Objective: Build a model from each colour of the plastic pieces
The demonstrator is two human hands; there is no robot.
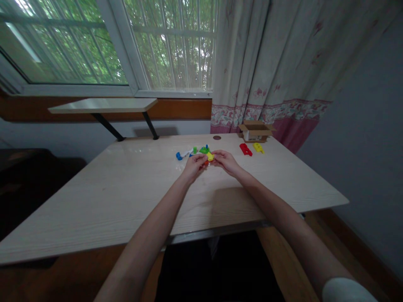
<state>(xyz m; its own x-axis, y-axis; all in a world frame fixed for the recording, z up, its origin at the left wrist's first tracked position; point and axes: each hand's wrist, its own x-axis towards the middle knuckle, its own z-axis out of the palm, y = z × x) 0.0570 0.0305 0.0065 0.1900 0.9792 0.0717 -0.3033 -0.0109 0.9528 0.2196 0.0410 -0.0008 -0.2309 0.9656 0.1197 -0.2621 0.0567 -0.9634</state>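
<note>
Over the middle of the table, my left hand [196,164] and my right hand [226,162] meet with their fingers closed around a small yellow plastic piece [210,157]. An orange-red bit [207,163] shows just beneath it, partly hidden by fingers. Right behind the hands are green plastic parts [204,149] with a little blue on top. To the left, a blue piece [179,156] lies beside white parts [187,153], partly covered by my left hand. The exact kind of these toy-like parts is too small to tell.
A red plastic piece [245,149] and another yellow piece [258,147] lie to the right on the pale wooden table [132,201]. Behind them stands an open cardboard box [255,135]. A raised shelf [105,105] is at the back left, near the window; a curtain [245,75] hangs behind.
</note>
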